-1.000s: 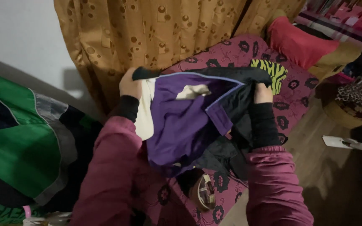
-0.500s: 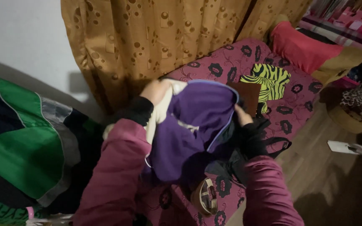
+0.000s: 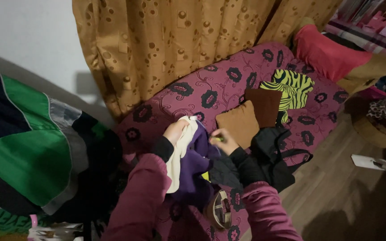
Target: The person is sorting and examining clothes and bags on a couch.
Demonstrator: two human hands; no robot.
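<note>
Under our left hand (image 3: 175,131) the purple garment (image 3: 195,165) bunches, its lower folds hidden. A small yellow-green thing (image 3: 218,139) in our right hand (image 3: 224,142) is too small to tell.

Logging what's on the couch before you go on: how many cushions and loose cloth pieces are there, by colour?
Brown cushions: 2, tan and dark brown
Red cushion: 1
Zebra-striped green cloth: 1
Black garment: 1
Purple garment, gripped by both the left hand and right hand: 1
Total: 6
</note>
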